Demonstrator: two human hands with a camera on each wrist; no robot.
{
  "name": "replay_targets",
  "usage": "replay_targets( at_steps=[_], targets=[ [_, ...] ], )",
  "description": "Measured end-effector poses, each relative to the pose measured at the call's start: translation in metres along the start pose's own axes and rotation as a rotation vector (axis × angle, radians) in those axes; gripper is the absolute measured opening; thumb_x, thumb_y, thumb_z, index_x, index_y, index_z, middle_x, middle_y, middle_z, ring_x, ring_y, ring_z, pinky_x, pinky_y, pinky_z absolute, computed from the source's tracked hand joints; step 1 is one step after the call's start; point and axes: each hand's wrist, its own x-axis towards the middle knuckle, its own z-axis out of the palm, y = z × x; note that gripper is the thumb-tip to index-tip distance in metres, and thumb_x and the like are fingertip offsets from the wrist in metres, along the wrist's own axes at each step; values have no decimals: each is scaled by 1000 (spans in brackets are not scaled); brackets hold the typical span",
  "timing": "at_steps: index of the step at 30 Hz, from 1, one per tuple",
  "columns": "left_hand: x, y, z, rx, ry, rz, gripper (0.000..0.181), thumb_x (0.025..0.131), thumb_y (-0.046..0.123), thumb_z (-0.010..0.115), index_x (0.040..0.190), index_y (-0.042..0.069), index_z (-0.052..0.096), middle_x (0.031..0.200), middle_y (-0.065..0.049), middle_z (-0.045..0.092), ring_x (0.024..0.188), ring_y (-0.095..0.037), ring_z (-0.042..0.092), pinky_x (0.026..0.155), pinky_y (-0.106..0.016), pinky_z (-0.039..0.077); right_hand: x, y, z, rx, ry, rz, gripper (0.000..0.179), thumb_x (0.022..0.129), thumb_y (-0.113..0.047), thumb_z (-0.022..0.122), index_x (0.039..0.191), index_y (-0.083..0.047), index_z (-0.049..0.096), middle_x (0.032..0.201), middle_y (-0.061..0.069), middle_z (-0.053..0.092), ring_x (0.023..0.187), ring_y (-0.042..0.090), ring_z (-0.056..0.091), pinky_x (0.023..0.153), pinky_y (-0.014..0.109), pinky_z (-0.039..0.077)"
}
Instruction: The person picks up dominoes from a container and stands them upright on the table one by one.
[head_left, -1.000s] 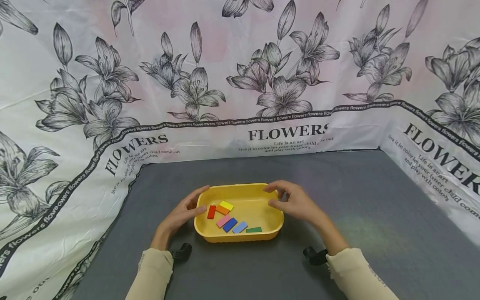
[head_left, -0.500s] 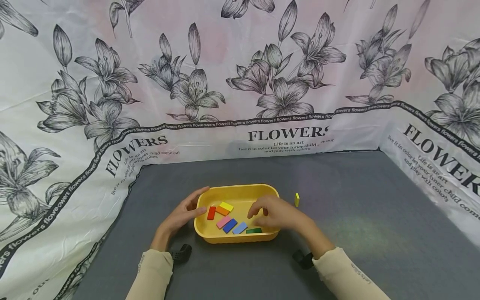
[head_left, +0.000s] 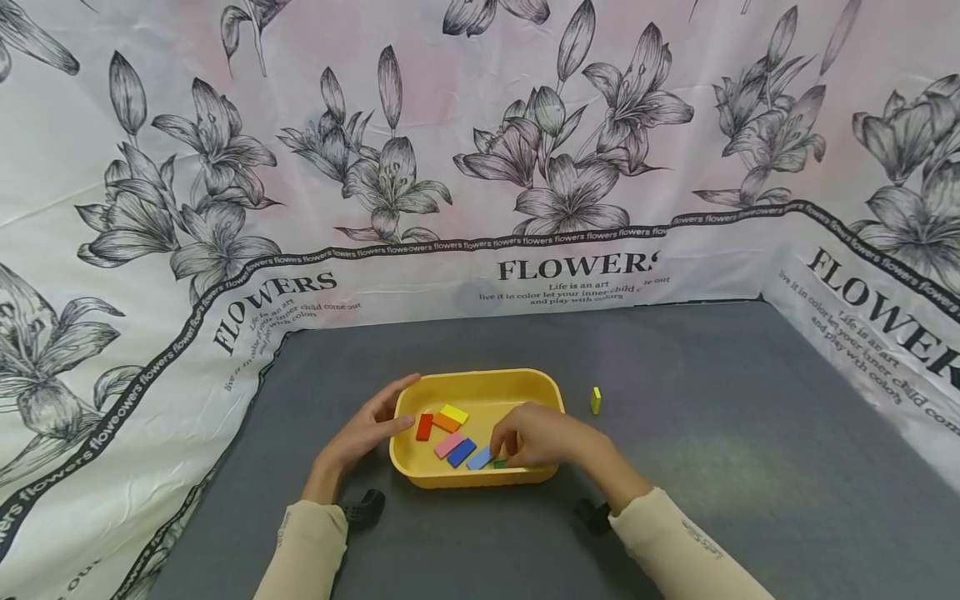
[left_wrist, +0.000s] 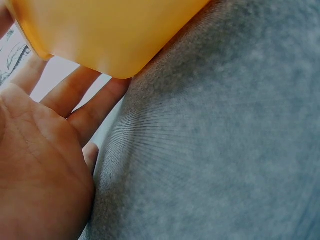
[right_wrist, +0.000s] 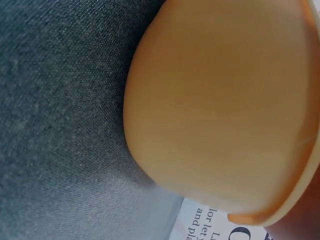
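Observation:
A yellow plastic basket (head_left: 480,481) stands on the grey cloth. My left hand (head_left: 367,427) holds its left end, thumb over the rim and fingers outside; the left wrist view shows the fingers behind the wall. My right hand (head_left: 543,437) reaches over the right side into the basket, and its bent fingertips pinch a green block (head_left: 500,463), mostly covered. Beside it lies a light blue block (head_left: 478,459). Further left are a dark blue block (head_left: 461,452), a pink block (head_left: 448,445), an orange block (head_left: 446,422), a yellow block (head_left: 455,413) and a red block (head_left: 423,427).
A second yellow block (head_left: 596,401) stands on end on the grey cloth (head_left: 712,433), right of the basket. A white flower-printed sheet (head_left: 420,292) hangs at the back and along both sides.
My right hand has let go of the upright yellow block outside the basket, then moved left and down into the basket to the green block. The left hand has stayed at the rim.

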Motion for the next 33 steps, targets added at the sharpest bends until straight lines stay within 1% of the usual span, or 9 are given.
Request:
replay_targets(
  at_steps=[5,10,14,18,25,29,33],
  targets=[
    [0,-2,1,7,7,-1,68,97,29,65,157,39,34,161,-3,41,138,-32,49,118,-51,41,4,0,2,6,-30,42,12,86,-10,79,96,-16,80,88,0,74,71,4,56,70,20,52],
    [-1,-2,1,1,-2,11,68,97,30,66,157,38,34,161,-2,40,139,-32,48,118,-52,41,7,1,4,9,-54,70,12,86,-9,80,95,-17,80,87,-2,74,71,6,56,70,21,53],
    [-1,-3,1,-3,-3,9,69,97,32,66,157,38,34,162,-1,39,140,-32,47,118,-53,40,9,3,6,9,-62,71,14,86,-8,79,95,-18,79,88,-3,73,74,6,58,73,21,54],
    [-1,-2,1,1,-3,4,69,97,31,66,157,39,34,162,0,38,140,-32,47,118,-53,40,11,3,8,3,-63,68,14,86,-6,79,94,-19,76,87,-4,72,74,6,58,73,21,54],
    [0,-1,1,2,-2,6,67,98,27,65,157,38,34,164,0,36,142,-32,46,118,-54,39,14,5,9,-48,-54,82,17,84,-7,81,91,-19,71,84,-5,67,74,9,55,73,23,52],
    [0,0,0,-3,0,5,68,98,28,65,157,39,34,164,1,36,143,-32,45,118,-53,39,16,5,8,-78,-32,124,20,82,-12,84,91,-20,69,83,-6,65,76,11,55,76,26,52],
    [-1,-1,-1,-10,-3,6,68,97,27,65,157,39,34,164,2,35,144,-32,44,118,-53,39,18,5,7,-91,-14,184,23,79,-14,86,94,-20,70,84,-6,64,78,12,55,77,30,53]
  ],
)
